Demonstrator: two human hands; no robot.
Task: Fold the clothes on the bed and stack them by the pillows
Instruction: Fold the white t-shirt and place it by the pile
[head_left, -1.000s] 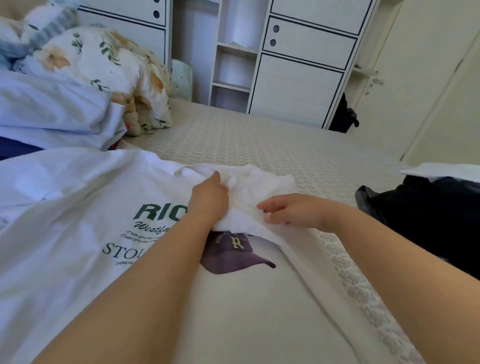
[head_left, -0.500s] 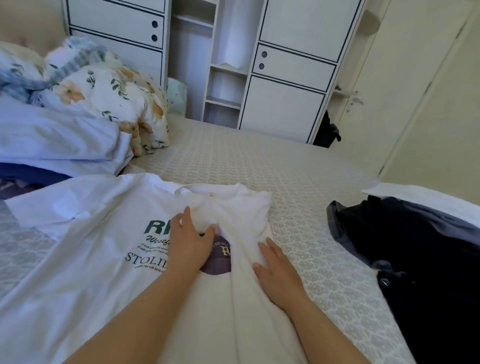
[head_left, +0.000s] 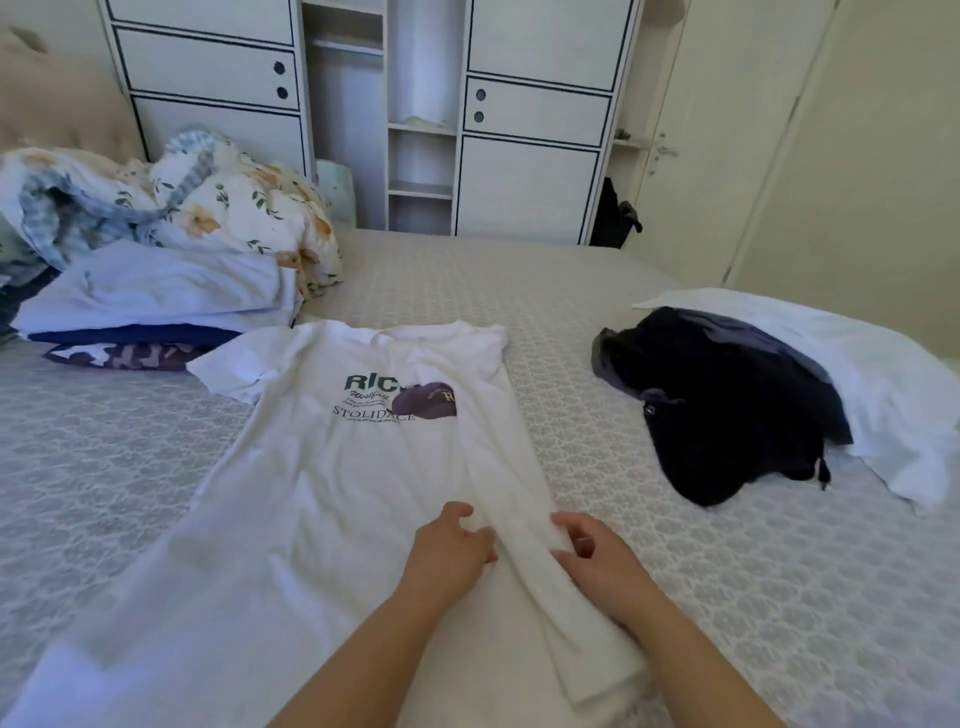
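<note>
left hand (head_left: 451, 545) rests with loosely bent fingers on the white t-shirt (head_left: 332, 499), whose long axis runs straight away from both hands, while right hand (head_left: 597, 558), curled, pinches its folded-over strip.

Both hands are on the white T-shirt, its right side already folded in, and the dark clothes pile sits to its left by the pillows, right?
Not quite: the head view shows the dark clothes pile to the right of the white T-shirt, away from the pillows. The left hand and right hand do rest on its folded-in right side.
</note>
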